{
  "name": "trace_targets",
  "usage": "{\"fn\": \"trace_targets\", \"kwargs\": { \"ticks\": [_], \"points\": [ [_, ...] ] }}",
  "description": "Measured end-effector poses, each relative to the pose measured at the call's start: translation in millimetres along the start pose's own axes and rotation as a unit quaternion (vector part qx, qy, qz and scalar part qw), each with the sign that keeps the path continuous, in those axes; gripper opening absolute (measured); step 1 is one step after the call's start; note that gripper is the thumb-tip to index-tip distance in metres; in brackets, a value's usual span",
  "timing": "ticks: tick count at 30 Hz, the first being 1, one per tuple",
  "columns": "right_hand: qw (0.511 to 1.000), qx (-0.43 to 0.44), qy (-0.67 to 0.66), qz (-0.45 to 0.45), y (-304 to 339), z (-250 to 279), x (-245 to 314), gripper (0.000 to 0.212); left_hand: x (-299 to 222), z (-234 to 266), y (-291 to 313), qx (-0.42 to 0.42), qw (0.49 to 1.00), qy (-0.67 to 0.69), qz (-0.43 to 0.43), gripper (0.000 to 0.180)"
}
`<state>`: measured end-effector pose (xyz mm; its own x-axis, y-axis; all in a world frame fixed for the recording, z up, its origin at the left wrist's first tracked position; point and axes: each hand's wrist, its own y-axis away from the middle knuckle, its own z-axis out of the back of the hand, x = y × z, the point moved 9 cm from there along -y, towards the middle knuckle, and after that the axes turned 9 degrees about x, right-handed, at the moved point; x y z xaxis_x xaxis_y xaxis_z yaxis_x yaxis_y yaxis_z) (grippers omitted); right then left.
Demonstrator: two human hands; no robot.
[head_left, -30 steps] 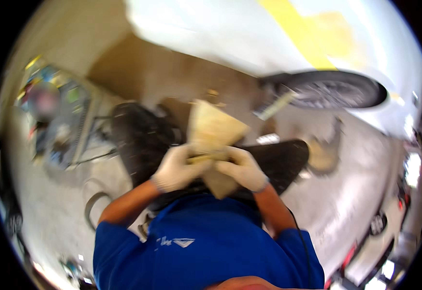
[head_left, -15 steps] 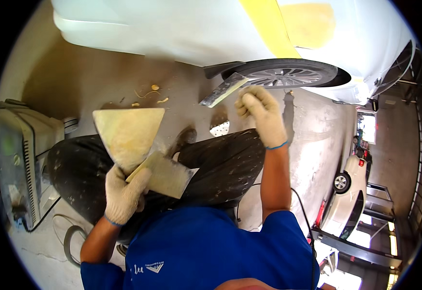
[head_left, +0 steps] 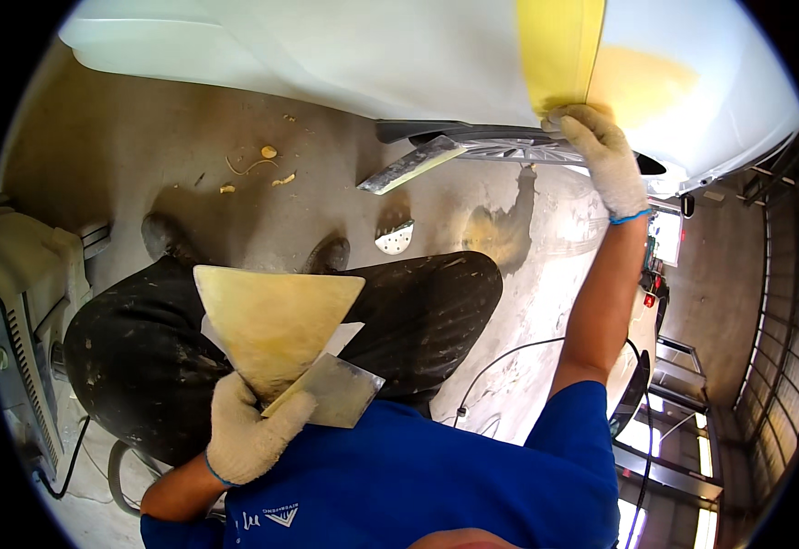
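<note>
In my gloved left hand (head_left: 257, 430) are a triangular putty spreader (head_left: 280, 316), its wide end pointing away from me, and a rectangular metal scraper (head_left: 337, 392) crossing its narrow end. Both carry yellowish residue, and another pale edge shows behind the spreader. My gloved right hand (head_left: 596, 151) reaches to the white car (head_left: 372, 64). Its bent fingers press together at the wheel arch lip, touching the bottom of a yellow strip (head_left: 559, 55) on the bodywork. Whether anything is pinched there is hidden. A paler yellow patch (head_left: 642, 82) lies right of the strip.
A long grey plate (head_left: 413, 165) leans by the wheel (head_left: 518, 151). A white perforated piece (head_left: 395, 237) and yellow scraps (head_left: 269, 152) lie on the floor. At left stands a grey machine (head_left: 29, 320); a black cable (head_left: 509, 352) crosses the floor at right.
My right hand has moved up and right from mid-air to the yellow strip's lower end. The left hand, still holding spreader and scraper, is lower and closer to my body.
</note>
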<state>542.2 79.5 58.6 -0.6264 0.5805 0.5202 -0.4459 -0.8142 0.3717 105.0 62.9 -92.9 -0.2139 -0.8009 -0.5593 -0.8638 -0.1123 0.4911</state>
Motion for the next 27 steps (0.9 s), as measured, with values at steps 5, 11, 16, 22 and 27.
{"fn": "trace_targets", "kwargs": {
  "ticks": [5, 11, 16, 22, 27],
  "points": [
    [0.997, -0.024, -0.001, 0.074, 2.1, 12.1, 95.3, 0.041, -8.7, -8.7, -10.3, 0.047, 0.998, -0.024, 0.045, 0.036],
    [0.994, 0.013, -0.012, 0.108, -13.4, 5.2, 89.6, 0.042, -12.2, -17.0, -15.4, 0.028, 0.997, -0.024, -0.073, 0.033],
    [0.989, -0.013, 0.033, -0.145, 13.6, 28.0, -89.8, 0.041, -7.5, -6.5, -7.3, 0.033, 0.998, -0.052, -0.008, 0.034],
    [0.989, 0.052, 0.086, -0.109, 18.6, 0.0, -69.3, 0.040, -9.7, -1.2, -6.9, -0.001, 0.996, -0.080, -0.038, 0.033],
    [0.988, -0.038, 0.008, 0.147, -2.8, -1.6, 79.6, 0.031, -11.6, -2.9, -6.0, -0.017, 0.995, -0.091, -0.035, 0.032]
  ]
}}
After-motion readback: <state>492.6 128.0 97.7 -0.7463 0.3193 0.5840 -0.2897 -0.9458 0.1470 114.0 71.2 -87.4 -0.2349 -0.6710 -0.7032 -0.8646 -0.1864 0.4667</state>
